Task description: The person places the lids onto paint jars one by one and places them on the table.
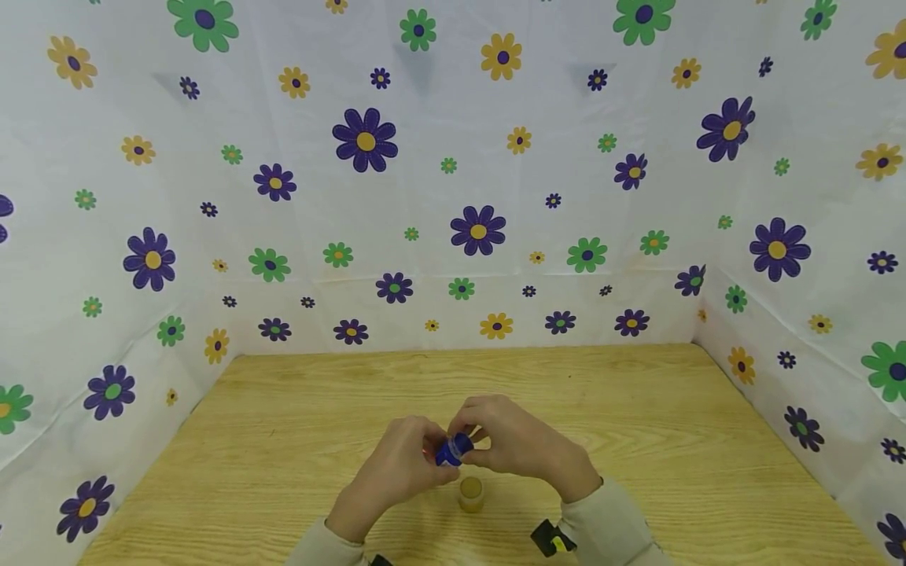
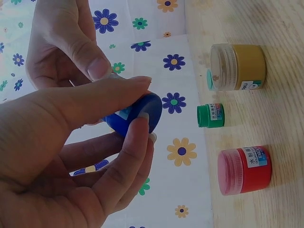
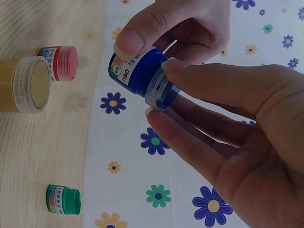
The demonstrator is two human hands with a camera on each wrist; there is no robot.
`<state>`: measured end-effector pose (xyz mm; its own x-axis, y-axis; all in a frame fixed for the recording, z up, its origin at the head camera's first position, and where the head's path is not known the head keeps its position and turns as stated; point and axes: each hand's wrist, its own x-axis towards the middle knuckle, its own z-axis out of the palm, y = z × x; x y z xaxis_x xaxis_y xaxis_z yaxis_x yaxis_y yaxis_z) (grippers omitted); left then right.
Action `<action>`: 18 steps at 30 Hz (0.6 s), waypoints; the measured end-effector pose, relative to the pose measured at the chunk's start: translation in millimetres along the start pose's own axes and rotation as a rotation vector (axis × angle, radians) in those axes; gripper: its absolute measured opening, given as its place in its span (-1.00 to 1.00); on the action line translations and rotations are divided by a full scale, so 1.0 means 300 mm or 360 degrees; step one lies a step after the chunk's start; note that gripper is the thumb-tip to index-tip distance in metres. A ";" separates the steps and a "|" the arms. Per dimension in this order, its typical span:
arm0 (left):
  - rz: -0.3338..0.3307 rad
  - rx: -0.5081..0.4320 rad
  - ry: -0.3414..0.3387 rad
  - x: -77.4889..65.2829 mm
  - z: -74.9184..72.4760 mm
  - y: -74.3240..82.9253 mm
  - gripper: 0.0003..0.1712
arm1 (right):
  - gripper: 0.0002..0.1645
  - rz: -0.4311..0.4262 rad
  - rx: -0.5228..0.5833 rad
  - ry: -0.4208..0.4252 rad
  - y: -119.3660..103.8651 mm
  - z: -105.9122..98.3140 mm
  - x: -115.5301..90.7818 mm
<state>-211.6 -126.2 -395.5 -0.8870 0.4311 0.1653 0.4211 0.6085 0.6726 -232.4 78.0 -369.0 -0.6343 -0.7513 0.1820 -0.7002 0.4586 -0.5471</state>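
A small paint jar (image 1: 447,453) full of blue paint is held up between the two hands. My left hand (image 1: 396,469) grips its body, thumb on one side and fingers on the other. My right hand (image 1: 520,442) pinches the jar's clear ridged lid (image 3: 160,93) between thumb and fingertips. The lid sits on the jar's neck, and the jar is tilted in the right wrist view. A white label on the blue body shows partly beside the left thumb.
On the wooden table (image 1: 623,409) stand an ochre paint jar (image 1: 471,497) with a clear lid, a red paint jar (image 2: 256,168) and a smaller green jar (image 2: 216,115). Flower-printed white sheeting (image 1: 425,196) walls the table at the back and sides.
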 end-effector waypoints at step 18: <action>-0.0004 -0.0023 -0.0007 0.000 0.008 0.007 -0.83 | -0.73 -0.0083 0.0020 -0.0009 0.008 0.007 -0.002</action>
<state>-210.2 -123.5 -395.8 -0.8872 0.4327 0.1603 0.4161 0.6000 0.6832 -233.0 78.5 -371.9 -0.5954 -0.7766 0.2058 -0.7279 0.4129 -0.5474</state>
